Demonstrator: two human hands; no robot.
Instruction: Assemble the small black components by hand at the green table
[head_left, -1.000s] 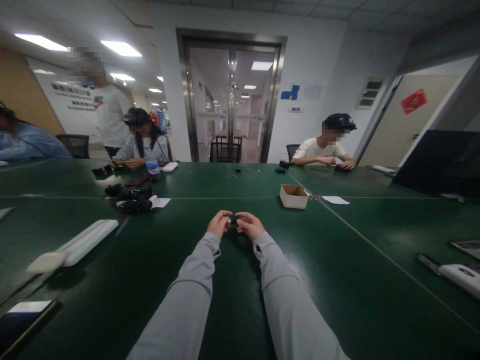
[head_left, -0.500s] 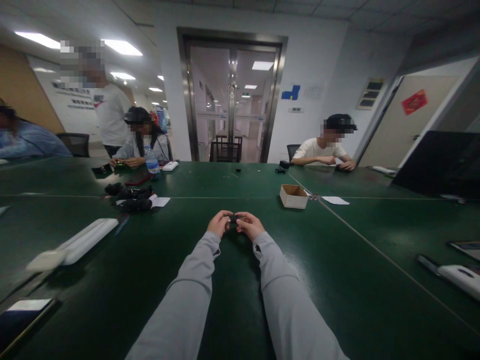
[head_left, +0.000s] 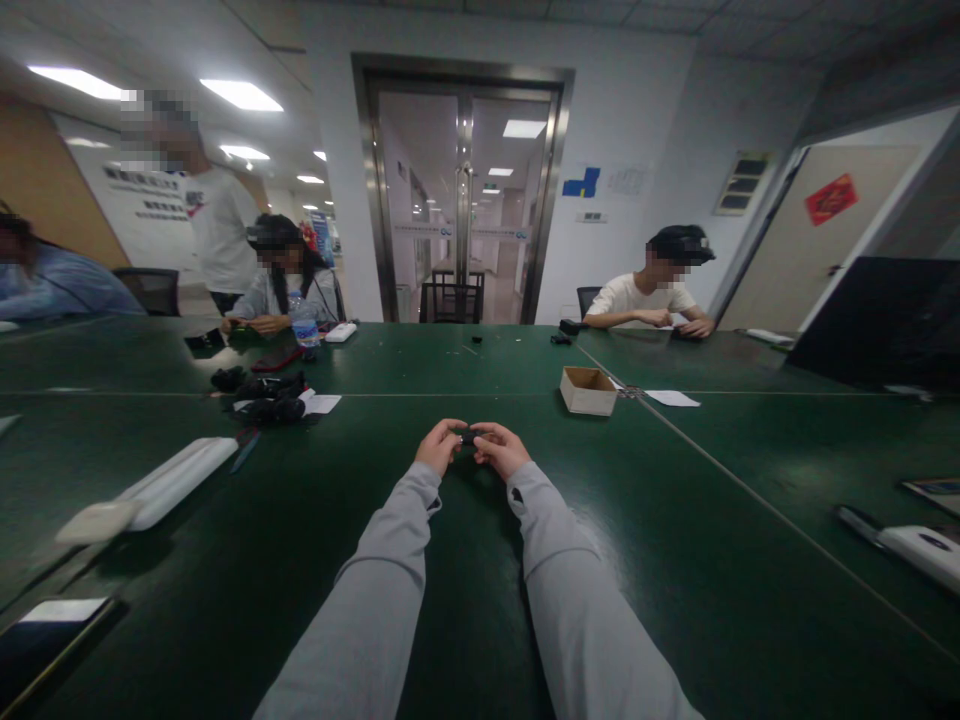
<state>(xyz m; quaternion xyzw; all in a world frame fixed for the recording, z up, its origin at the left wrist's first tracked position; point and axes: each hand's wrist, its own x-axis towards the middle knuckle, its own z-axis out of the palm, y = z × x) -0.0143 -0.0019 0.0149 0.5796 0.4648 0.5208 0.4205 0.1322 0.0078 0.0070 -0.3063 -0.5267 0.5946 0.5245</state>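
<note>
Between my two hands is a small black object [head_left: 468, 437], too small for me to tell its kind. The fingers of my left hand [head_left: 437, 446] are closed on its left end, where a bit of shiny metal shows. My right hand [head_left: 503, 449] pinches the right end between thumb and fingers. Both hands are just above the green table [head_left: 480, 560], close together, in grey sleeves. Fingers cover much of the object.
An open cardboard box [head_left: 589, 391] stands to the right. Black gear [head_left: 266, 398] and a long white device [head_left: 176, 485] lie to the left, with a phone [head_left: 56, 640] nearer me. A water bottle [head_left: 304, 325] stands farther back. Other people sit across the table.
The view has shifted very slightly. Both hands keep their hold on the small black object, which may be turned a little between the fingers.
</note>
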